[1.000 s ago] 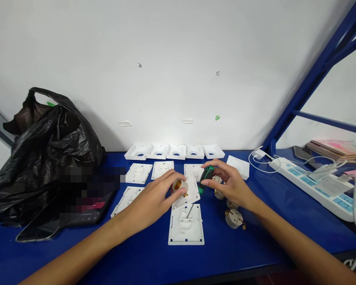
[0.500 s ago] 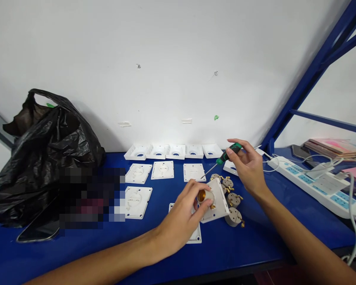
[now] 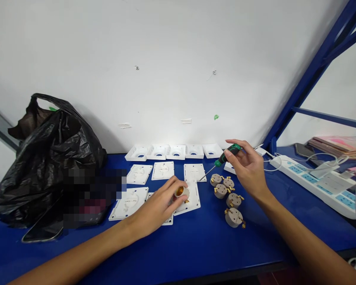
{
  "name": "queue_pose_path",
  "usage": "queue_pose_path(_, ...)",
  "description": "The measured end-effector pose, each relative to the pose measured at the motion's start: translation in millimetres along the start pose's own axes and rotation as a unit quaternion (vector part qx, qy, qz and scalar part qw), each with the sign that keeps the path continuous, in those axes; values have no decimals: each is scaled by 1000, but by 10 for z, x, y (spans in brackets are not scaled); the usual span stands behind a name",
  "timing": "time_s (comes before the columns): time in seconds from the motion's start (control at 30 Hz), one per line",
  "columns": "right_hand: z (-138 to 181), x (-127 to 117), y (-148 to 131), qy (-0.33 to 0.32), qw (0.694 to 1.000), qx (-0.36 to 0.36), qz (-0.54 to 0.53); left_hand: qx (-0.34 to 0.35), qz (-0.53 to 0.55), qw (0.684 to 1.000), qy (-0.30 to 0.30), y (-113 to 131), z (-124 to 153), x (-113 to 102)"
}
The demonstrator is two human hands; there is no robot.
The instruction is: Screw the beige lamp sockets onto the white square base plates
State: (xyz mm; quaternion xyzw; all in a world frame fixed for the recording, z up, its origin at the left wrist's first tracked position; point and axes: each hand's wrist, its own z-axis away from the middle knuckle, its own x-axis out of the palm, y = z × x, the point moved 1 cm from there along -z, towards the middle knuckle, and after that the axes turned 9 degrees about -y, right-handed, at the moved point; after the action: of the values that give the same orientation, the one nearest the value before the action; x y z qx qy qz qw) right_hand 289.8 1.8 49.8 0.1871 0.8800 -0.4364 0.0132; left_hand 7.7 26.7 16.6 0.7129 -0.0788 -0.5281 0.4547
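Observation:
My left hand (image 3: 161, 204) is closed round a ceramic lamp socket (image 3: 183, 192) with a brass-coloured threaded inside. The socket is at a square white plate (image 3: 192, 200), which overlaps other white plates; whether it is fixed to it I cannot tell. Between the thumb and fingers of my right hand (image 3: 249, 166) is a screwdriver (image 3: 228, 154) with a green and black handle. Its thin shaft slants down to the left, the tip near the plate's upper edge. Several loose ceramic pieces with brass tabs (image 3: 233, 217) lie on the blue table to the right of the plate.
White square frames (image 3: 177, 152) stand in a row along the wall. Several flat white plates (image 3: 162, 170) lie before them. A black plastic bag (image 3: 53, 158) and a phone (image 3: 43, 229) are on the left. A power strip (image 3: 314, 186) with cables lies right on the blue table (image 3: 201, 253).
My left hand has moved left, taking the socket and plate away from the loose ceramic pieces. A plate beneath has shifted left too. The screwdriver has stayed nearly in place.

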Motion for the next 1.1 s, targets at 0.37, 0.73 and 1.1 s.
queue_pose_path(0.37, 17, 30, -93, 40, 999, -6, -22, 53, -172, 984, 5, 66, -161, 86)
queue_pose_path(0.73, 215, 182, -195, -50, 998, -46, 2, -9, -107, 994, 26, 106, -48, 272)
queue_pose_path(1.1, 334, 274, -384, -48, 992, -110, 25, 75, -191, 978, 42, 144, 25, 349)
